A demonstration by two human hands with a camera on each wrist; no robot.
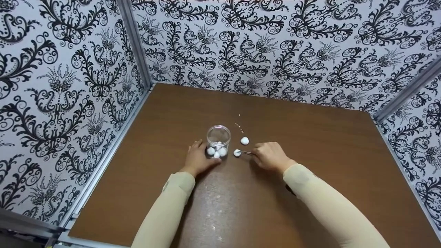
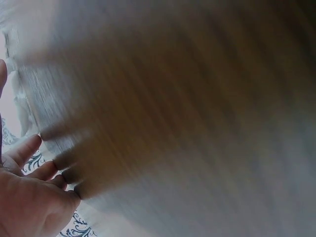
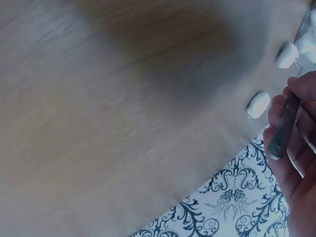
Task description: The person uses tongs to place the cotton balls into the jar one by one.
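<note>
A clear round jar (image 1: 219,135) with several white cotton balls (image 1: 211,151) inside stands on the table. My left hand (image 1: 199,157) holds it low down, thumb across the near side and fingers along its left. In the left wrist view, the fingers (image 2: 43,170) reach down to the tabletop. My right hand (image 1: 270,155) pinches metal tweezers (image 1: 247,152), whose tips meet a cotton ball (image 1: 237,153) just right of the jar. The tweezers (image 3: 286,126) slant across the fingers in the right wrist view. Slightly farther back lies another cotton ball (image 1: 244,140).
Small white bits (image 1: 239,127) are scattered on the brown table (image 1: 310,206) behind the loose ball. Patterned black-and-white panels (image 1: 255,51) with metal posts (image 1: 136,44) stand at the back and sides.
</note>
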